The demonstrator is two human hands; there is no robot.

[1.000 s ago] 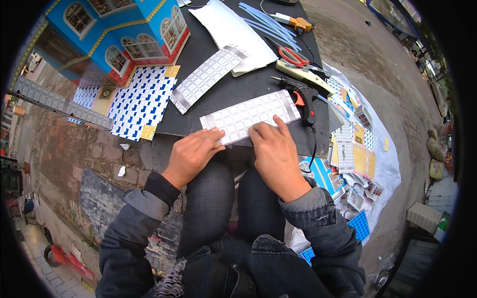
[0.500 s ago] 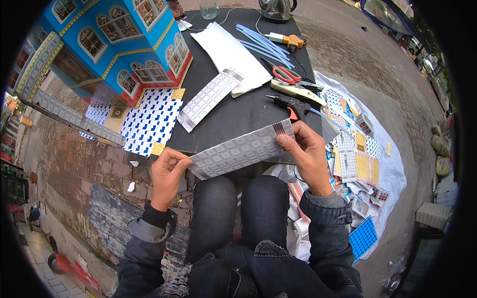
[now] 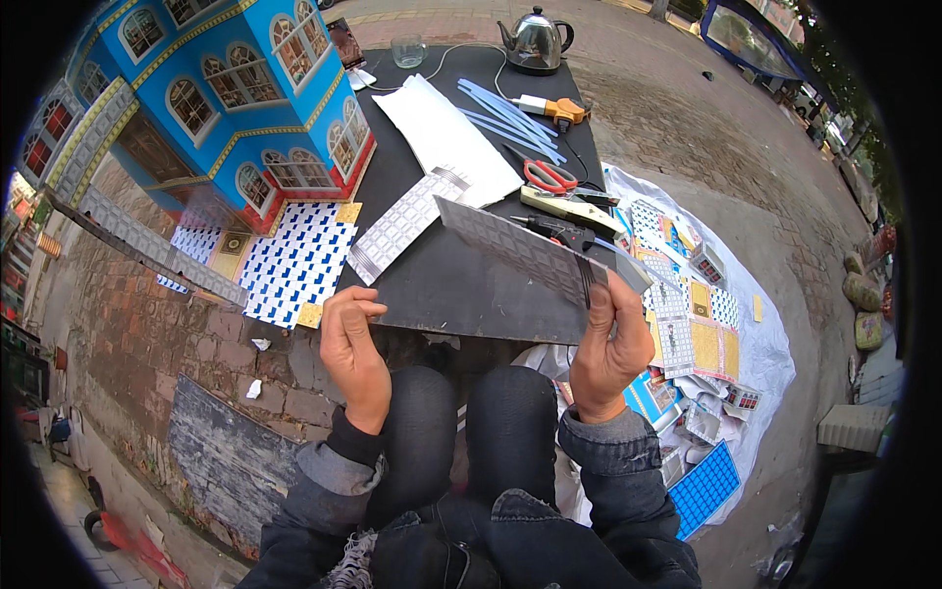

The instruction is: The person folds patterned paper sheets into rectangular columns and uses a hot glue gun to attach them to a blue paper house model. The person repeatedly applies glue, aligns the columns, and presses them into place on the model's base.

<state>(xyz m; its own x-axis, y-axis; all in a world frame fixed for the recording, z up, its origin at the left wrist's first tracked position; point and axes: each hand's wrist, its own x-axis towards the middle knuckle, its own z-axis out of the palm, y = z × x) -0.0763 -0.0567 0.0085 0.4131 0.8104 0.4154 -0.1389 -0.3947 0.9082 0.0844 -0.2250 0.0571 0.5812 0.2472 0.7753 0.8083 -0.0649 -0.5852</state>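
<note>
Strip (image 3: pixel 520 250) is up off the bench (image 3: pixel 442 309), tilted, right end pinched in the right hand (image 3: pixel 610 344). Left hand (image 3: pixel 355 353) is empty, fingers half curled, by the bench's near edge. Second strip (image 3: pixel 404 226) lies flat on the bench, glue gun (image 3: pixel 557 230) and scissors (image 3: pixel 550 177) to its right, house (image 3: pixel 231 113) left.

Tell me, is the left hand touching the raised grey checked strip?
Apart. The head view plainly shows black tabletop between the left hand and the raised grey checked strip.

A grey grid-patterned strip (image 3: pixel 520 251) slants, held at its right end.
</note>
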